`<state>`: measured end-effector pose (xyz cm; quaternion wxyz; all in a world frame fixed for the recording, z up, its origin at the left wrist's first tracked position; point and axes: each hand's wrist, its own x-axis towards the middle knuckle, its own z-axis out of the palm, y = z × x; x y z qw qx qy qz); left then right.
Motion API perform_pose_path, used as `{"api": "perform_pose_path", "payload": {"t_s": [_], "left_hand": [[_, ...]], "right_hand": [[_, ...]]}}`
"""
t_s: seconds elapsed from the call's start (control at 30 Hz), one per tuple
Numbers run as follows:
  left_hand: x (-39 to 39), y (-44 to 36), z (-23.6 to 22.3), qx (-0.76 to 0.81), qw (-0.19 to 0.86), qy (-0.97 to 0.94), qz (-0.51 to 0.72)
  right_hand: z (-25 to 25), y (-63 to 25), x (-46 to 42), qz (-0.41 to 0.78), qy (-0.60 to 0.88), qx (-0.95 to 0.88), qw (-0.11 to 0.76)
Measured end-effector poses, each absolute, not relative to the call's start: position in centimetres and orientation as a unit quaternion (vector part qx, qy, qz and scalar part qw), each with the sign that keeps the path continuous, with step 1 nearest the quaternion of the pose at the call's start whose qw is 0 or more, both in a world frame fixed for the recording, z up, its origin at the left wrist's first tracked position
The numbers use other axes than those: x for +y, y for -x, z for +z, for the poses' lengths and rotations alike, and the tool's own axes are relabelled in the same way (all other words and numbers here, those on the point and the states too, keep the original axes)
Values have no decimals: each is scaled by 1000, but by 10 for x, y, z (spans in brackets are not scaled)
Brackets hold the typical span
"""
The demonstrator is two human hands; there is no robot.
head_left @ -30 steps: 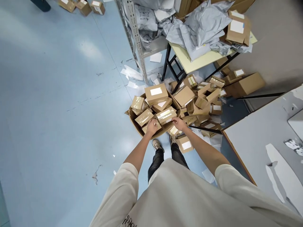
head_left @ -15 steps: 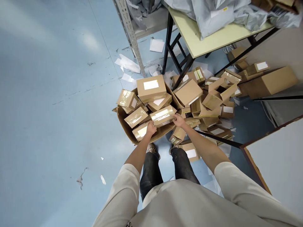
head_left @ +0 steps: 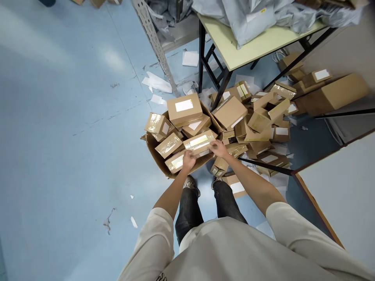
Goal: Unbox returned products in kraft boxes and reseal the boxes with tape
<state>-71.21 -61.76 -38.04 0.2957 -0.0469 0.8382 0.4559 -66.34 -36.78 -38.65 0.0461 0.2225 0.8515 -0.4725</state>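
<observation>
- A single view looked out from the person's head, facing forward and steeply down.
- Closest to the lens, the pale shirt filled the bottom edge.
- Left hand and right hand fell near the centre, at arm's reach.
- The large carton lay just beyond the shoes.
- Farther forward, the tabletop showed at upper right.

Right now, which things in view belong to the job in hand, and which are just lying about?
Apparently in the job:
taped, labeled cardboard box at the left hand and right hand
open carton with other boxes in it

Apparently just lying about:
white paper scraps on the floor
gray mailers on the pale-yellow table
</observation>
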Motion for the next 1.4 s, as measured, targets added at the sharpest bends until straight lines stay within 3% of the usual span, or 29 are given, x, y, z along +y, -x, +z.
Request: {"api": "perform_pose_path", "payload": {"t_s": [0.4, 0.73, 1.1, 1.4], "left_hand": [[-641, 708, -194, 862, 234, -157, 421], [-558, 677, -52, 816, 178, -334, 436], [-395, 538, 11, 730, 193, -487, 438], [-262, 424, 26, 707, 242, -523, 410]], "right_hand": [[-178, 601, -409, -448, -293, 841, -83], [-37, 517, -361, -352, -374, 826, -233], [31, 330, -267, -279, -481, 749, -361], [34, 199, -155, -281, -523, 718, -363]]}}
